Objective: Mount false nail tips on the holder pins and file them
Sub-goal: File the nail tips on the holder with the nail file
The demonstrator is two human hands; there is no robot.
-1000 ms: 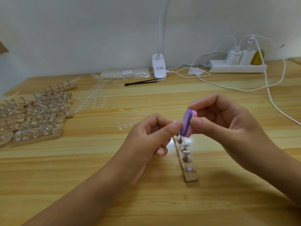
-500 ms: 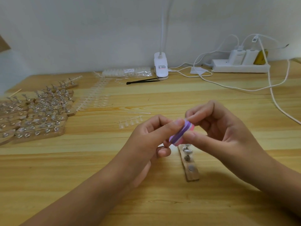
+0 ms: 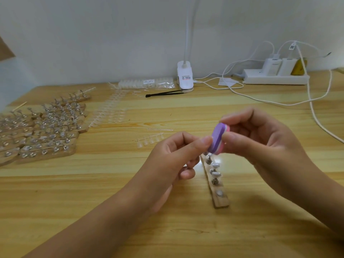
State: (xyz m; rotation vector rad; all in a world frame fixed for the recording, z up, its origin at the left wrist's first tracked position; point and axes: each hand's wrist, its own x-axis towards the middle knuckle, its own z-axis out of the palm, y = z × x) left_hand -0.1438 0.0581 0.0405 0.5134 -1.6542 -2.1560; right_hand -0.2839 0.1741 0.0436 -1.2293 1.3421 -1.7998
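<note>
Wooden table, pale and grained (image 3: pixel 93 202), carries the work. At its left lies a large batch of wooden holder strips with tips already mounted (image 3: pixel 42 135), well apart from the hands. Left hand (image 3: pixel 173 161) and right hand (image 3: pixel 260 144) are raised close together above mid-table. The right pinches a small oval purple-and-pink file block (image 3: pixel 217 138) between thumb and fingers. The left has thumb and forefinger pinched together against the block's purple face; I cannot tell whether a tip sits in that pinch. One short wooden holder strip with metal pins (image 3: pixel 216 187) lies flat on the table just below and between the hands, its far end hidden behind the block. A row of clear false nail tips (image 3: pixel 149 141) lies just beyond the left hand. Judgement: filing is the step in hand. To do it well, brace hand against hand, keep strokes light along the edge, and inspect the edge often.
</note>
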